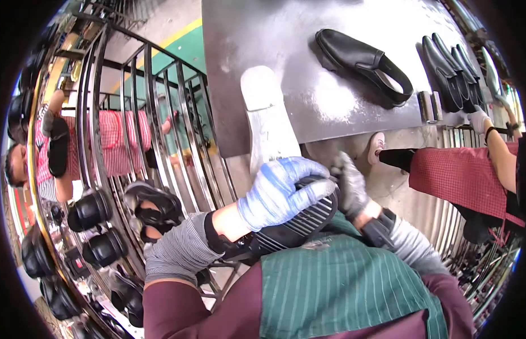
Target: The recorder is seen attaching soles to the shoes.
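Note:
My left hand (283,192), in a blue and white glove with grey fingertips, is wrapped over a black shoe (300,217) held close to my body. The shoe's ribbed sole faces up, and its far end lies under my fingers. Beside that end is my right hand (353,189) in a grey glove, its fingers curled in toward the shoe's edge. What they pinch, if anything, is hidden. Just beyond my left hand a white foot-shaped form (268,121) juts over the near edge of the metal table (229,107).
A black loafer (362,65) lies on the table, with several more black shoes (446,73) at its right end. Left stands a metal-barred rack (147,107) with black shoes (90,210). A person in a red checked apron (461,175) works at right; another person (119,141) is beyond the rack.

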The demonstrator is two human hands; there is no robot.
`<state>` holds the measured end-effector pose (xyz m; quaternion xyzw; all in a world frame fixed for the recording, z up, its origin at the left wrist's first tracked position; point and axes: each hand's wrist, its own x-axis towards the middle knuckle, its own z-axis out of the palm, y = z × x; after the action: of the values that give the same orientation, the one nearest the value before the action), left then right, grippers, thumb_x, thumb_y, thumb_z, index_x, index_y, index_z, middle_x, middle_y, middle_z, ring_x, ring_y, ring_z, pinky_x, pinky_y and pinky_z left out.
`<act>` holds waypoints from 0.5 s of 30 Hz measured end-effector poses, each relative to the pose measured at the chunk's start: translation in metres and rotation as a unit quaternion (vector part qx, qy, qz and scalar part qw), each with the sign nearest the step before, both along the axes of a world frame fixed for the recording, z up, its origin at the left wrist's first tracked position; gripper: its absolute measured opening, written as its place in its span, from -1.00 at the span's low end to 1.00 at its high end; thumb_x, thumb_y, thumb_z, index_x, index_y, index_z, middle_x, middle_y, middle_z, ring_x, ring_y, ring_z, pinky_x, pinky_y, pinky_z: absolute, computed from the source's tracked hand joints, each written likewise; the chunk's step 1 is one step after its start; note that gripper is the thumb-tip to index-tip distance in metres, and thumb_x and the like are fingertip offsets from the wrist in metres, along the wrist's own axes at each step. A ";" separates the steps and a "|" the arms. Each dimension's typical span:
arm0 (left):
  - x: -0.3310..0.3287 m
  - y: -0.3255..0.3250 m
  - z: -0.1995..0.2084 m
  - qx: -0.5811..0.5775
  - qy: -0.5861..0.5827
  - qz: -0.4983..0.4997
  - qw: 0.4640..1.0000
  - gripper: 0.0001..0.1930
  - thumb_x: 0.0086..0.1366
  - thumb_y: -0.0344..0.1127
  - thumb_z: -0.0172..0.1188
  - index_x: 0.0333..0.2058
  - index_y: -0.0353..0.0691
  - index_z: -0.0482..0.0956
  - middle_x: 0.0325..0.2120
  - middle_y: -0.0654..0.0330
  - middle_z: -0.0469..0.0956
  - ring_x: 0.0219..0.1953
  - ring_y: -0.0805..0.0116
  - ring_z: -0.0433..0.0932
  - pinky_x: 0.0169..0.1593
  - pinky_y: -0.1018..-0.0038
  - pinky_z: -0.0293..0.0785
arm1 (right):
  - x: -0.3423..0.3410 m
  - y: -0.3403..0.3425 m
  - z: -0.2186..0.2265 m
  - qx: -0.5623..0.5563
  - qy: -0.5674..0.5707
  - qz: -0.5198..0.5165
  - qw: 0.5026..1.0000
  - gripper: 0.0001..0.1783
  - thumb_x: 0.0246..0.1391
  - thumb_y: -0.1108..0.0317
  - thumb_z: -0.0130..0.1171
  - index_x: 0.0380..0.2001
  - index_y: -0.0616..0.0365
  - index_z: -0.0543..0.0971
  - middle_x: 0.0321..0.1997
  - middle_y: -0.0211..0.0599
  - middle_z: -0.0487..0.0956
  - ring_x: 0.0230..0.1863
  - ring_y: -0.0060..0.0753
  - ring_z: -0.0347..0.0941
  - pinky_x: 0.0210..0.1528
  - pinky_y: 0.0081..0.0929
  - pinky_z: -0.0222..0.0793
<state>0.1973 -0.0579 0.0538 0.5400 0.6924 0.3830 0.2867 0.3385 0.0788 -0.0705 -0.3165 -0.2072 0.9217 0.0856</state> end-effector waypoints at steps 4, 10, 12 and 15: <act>0.009 -0.011 -0.016 -0.036 -0.149 0.051 0.987 -0.63 0.40 -0.10 -0.10 -0.20 -0.26 0.58 -0.34 0.19 0.59 -0.17 0.40 0.51 0.06 0.44 0.32 | 0.021 0.024 0.098 0.100 -0.172 -0.118 0.973 -0.57 0.13 -0.20 0.04 -0.49 -0.09 0.36 -0.59 -0.52 0.29 -0.51 -0.59 0.24 -0.39 -0.59 0.25; 0.093 -0.012 0.014 -0.265 -0.369 -0.085 0.887 -0.55 0.43 -0.03 -0.16 -0.10 -0.33 0.52 -0.18 0.14 0.56 -0.11 0.44 0.49 0.04 0.48 0.35 | 0.168 -0.005 0.056 -0.028 -0.098 -0.204 0.974 -0.67 0.25 0.03 -0.02 -0.56 -0.14 0.29 -0.71 -0.65 0.04 -0.70 -0.64 -0.04 -0.64 -0.60 -0.02; 0.110 0.011 0.017 -0.350 -0.498 -0.134 0.782 -0.63 0.34 -0.08 0.03 -0.21 -0.33 0.55 -0.28 0.19 0.56 -0.22 0.56 0.47 -0.09 0.57 0.38 | 0.203 0.014 0.041 -0.035 -0.112 -0.287 0.951 -0.71 0.23 0.13 0.01 -0.56 -0.10 0.30 -0.72 -0.63 0.06 -0.71 -0.62 -0.02 -0.63 -0.59 0.02; 0.117 0.065 0.037 -0.260 -0.248 -0.213 0.908 -0.69 0.23 -0.10 0.19 -0.36 -0.30 0.55 -0.43 0.28 0.53 -0.34 0.58 0.44 -0.22 0.54 0.40 | 0.307 0.070 -0.011 -0.050 -0.058 -0.445 0.892 -0.78 0.17 0.33 0.01 -0.57 0.01 0.34 -0.72 -0.58 0.17 -0.69 -0.60 0.12 -0.58 -0.58 0.18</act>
<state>0.3140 0.0068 0.0909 0.4685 0.5424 0.2408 0.6545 0.6457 0.1493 -0.0816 -0.4321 -0.0031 0.7764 0.4588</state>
